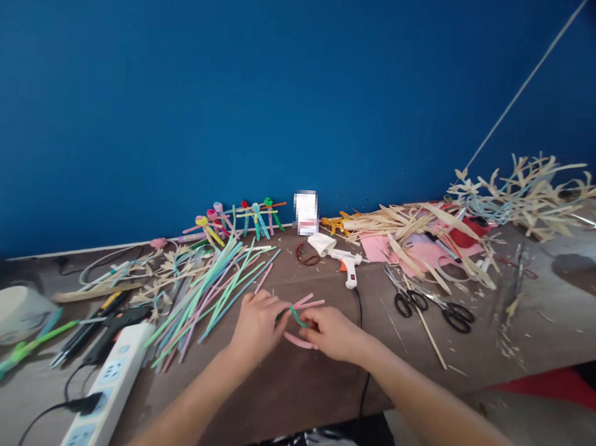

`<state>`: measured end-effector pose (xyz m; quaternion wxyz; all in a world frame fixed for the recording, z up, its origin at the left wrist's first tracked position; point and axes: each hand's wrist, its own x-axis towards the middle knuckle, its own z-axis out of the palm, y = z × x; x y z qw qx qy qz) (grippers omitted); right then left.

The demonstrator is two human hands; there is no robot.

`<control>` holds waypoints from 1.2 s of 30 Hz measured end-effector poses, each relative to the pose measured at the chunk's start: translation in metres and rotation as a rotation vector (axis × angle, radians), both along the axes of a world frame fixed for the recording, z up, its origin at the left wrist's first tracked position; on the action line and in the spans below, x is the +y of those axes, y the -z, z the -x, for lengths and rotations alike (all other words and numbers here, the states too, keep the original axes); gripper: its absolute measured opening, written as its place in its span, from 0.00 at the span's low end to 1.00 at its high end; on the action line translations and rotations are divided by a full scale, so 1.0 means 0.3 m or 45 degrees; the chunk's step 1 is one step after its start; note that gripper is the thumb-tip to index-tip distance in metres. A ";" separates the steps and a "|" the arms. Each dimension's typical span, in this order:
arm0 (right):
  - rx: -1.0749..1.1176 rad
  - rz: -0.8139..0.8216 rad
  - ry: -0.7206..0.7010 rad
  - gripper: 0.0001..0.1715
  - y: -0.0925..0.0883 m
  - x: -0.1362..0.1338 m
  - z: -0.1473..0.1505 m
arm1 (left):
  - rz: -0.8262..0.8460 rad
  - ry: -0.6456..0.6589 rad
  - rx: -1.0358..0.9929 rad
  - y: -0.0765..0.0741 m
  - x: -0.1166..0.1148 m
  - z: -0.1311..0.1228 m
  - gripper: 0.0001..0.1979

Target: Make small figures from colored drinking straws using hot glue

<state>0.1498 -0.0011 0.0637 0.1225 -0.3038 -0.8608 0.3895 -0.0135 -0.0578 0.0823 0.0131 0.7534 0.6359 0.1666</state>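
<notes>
Between my two hands is a small bundle of pink pipe cleaners point(304, 303) with a green pipe cleaner point(297, 316) wrapped across it. My left hand point(262, 317) pinches the bundle from the left, its fingertips partly hidden. From the other side, my right hand point(333, 333) is closed on the green strand, and a pink end curves out below its fingers. Just left of my left hand lies a loose pile of green, blue and pink pipe cleaners point(215, 278). Beyond the hands rests a white glue gun point(348, 264).
Finished pipe-cleaner figures point(258, 217) stand along the blue wall. Two scissors point(456, 314) lie at the right, before dried strips point(408, 222) and pink cloth point(377, 246). A power strip point(120, 380), a black glue gun point(123, 324) and a white tape roll point(11, 311) are at the left.
</notes>
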 end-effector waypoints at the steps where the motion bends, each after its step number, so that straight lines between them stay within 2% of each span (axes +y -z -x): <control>1: -0.052 -0.102 0.005 0.06 -0.009 -0.006 -0.004 | 0.004 0.027 0.034 -0.002 -0.001 0.000 0.09; 5: -0.187 -0.364 0.021 0.12 -0.054 -0.021 -0.014 | -0.005 0.107 0.132 -0.011 -0.002 -0.005 0.08; 10: -0.216 -0.417 0.055 0.11 -0.101 0.025 -0.013 | 0.002 0.256 0.160 -0.024 -0.004 -0.012 0.09; 12: -0.114 -0.285 0.060 0.09 -0.096 0.069 -0.012 | -0.008 0.330 0.071 -0.029 -0.006 -0.012 0.09; 14: 0.006 -0.028 0.033 0.09 -0.074 0.113 -0.012 | -0.019 0.346 -0.075 -0.030 -0.007 -0.011 0.08; 17: 0.121 0.342 -0.033 0.14 -0.023 0.143 -0.009 | -0.014 0.220 -0.312 -0.020 -0.008 -0.007 0.08; 19: 0.194 0.429 -0.061 0.15 0.007 0.132 -0.003 | 0.004 0.091 -0.412 -0.008 -0.006 -0.004 0.07; 22: 0.230 0.343 -0.047 0.16 0.026 0.086 0.007 | 0.005 -0.038 -0.417 0.008 -0.001 0.001 0.06; 26: 0.043 0.071 -0.063 0.14 0.002 0.029 0.007 | -0.055 -0.083 -0.189 0.009 0.007 0.004 0.06; 31: -0.117 -0.314 -0.038 0.12 -0.076 0.003 -0.012 | -0.069 0.066 0.129 -0.010 0.008 -0.001 0.07; 34: -0.175 -0.366 0.044 0.13 -0.116 0.020 -0.025 | -0.050 0.191 0.165 -0.023 0.008 -0.004 0.08; 36: -0.121 -0.307 0.097 0.12 -0.123 0.047 -0.032 | -0.040 0.287 0.105 -0.031 0.006 -0.004 0.08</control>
